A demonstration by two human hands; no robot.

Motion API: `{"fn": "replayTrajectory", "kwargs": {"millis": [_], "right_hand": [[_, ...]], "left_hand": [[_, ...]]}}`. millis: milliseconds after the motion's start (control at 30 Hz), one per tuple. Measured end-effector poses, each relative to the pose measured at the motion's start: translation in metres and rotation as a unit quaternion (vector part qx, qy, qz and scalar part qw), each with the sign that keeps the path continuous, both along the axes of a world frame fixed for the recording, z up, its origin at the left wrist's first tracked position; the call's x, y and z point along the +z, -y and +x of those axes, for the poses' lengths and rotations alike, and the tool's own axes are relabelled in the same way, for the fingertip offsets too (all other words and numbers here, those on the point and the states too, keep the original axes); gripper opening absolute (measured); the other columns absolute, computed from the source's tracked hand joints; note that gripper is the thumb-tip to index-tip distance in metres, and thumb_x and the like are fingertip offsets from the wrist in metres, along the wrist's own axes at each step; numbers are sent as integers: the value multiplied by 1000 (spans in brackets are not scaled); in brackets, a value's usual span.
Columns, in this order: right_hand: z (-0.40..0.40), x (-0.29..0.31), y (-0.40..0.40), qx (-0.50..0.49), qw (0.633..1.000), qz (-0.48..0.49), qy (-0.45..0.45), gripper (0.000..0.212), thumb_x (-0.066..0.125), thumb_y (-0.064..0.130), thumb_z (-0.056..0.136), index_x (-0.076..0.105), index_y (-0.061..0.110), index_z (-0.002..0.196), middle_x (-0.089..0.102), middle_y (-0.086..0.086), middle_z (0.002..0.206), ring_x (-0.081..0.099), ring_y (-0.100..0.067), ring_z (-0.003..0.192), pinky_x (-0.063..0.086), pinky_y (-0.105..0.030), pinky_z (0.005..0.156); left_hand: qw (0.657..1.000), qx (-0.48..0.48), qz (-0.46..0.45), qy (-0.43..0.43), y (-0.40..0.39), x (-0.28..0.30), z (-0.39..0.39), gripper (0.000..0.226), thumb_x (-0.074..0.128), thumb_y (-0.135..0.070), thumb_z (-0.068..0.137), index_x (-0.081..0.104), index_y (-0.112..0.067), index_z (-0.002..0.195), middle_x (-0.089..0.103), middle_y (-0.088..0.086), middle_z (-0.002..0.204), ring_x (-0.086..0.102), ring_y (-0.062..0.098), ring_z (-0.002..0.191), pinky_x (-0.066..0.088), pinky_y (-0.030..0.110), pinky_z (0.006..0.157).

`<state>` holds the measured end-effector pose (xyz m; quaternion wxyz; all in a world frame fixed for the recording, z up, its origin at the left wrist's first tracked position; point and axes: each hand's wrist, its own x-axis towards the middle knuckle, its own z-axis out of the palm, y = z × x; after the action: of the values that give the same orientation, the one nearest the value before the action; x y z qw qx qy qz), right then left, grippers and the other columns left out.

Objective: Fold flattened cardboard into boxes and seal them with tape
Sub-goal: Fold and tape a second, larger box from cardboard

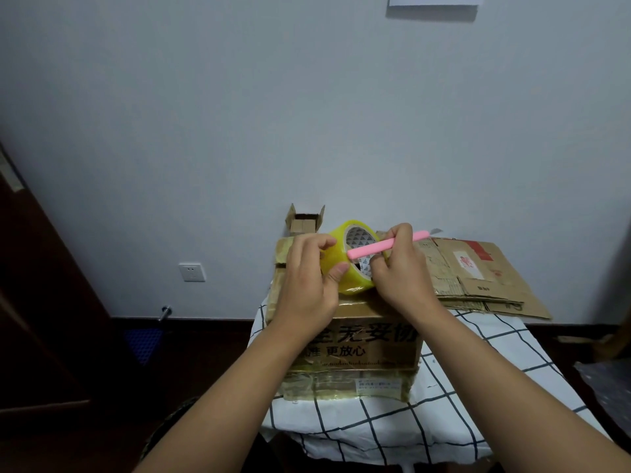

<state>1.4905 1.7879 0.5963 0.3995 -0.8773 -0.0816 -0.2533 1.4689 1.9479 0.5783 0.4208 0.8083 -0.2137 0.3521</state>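
Tape roll held over the box

Tape (341,264), a yellowish roll, sits between both hands, raised just above the top of the box (358,349). The left hand (309,281) grips the roll from its left side, thumb pressed on the outer band and fingers curled over the top edge. The right hand (397,271) is at the roll's right side, fingers curled round a pink cutter (386,249) that lies slantwise across the roll's open core, its tip pointing up and right past the knuckles. The box stands on a worktop covered with a checked cloth (444,421). Flat cardboard (478,271) lies to the right of the box, behind the right hand. A small open box (304,221) stands behind, by the wall.
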Motion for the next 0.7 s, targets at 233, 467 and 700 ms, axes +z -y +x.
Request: {"fn": "replayTrajectory", "kwargs": {"millis": [233, 467, 700], "right_hand": [[0, 0, 0, 4, 1000, -2, -2, 25, 51, 1, 89, 33, 13, 103, 47, -2, 78, 45, -13, 62, 25, -21, 46], [1, 0, 0, 2, 1000, -2, -3, 25, 51, 1, 89, 33, 14, 102, 46, -1, 77, 43, -11, 63, 27, -18, 47], [0, 0, 0, 2, 1000, -3, -8, 25, 51, 1, 89, 34, 14, 103, 46, -2, 76, 44, -12, 62, 26, -19, 45]], "left_hand": [[1000, -4, 0, 11, 2, 2, 0, 23, 58, -17, 93, 56, -7, 114, 43, -11, 110, 44, 5, 97, 36, 7, 86], [998, 6, 7, 69, 4, 0, 0, 17, 59, -15, 95, 56, -12, 111, 39, -20, 107, 49, 12, 96, 44, 20, 82], [996, 13, 16, 89, 4, 1, -2, 6, 59, -16, 94, 61, -11, 96, 45, -13, 99, 48, 13, 90, 39, 17, 77]]}}
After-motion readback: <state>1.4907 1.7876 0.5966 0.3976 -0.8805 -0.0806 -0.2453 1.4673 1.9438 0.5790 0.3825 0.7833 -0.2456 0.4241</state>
